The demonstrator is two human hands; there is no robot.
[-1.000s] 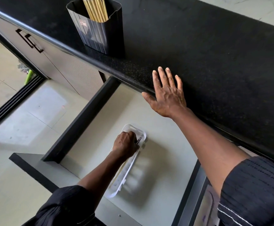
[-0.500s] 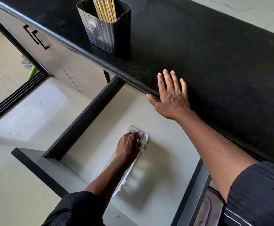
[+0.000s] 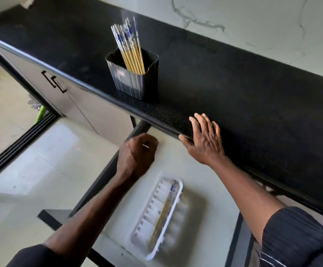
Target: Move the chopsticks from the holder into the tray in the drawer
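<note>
A black holder [image 3: 132,79] stands on the black counter near its front edge, with several yellow chopsticks with blue-and-white tops [image 3: 130,47] upright in it. Below, in the open drawer [image 3: 199,182], lies a white ribbed tray [image 3: 153,212] with chopsticks [image 3: 164,211] lying lengthwise along its right side. My left hand [image 3: 137,153] hovers above the drawer's back left corner, fingers curled, blurred, nothing seen in it. My right hand [image 3: 205,141] rests flat on the counter's front edge with fingers spread.
The drawer's dark left wall [image 3: 106,170] and front panel [image 3: 54,218] stick out over the pale tiled floor. Closed grey cabinet doors with black handles [image 3: 54,83] sit to the left under the counter. A marble wall [image 3: 253,20] backs the counter.
My left hand has let go of chopsticks in the tray and risen toward the counter. My view has tilted up, so the holder shows fully. My right hand stayed on the counter edge.
</note>
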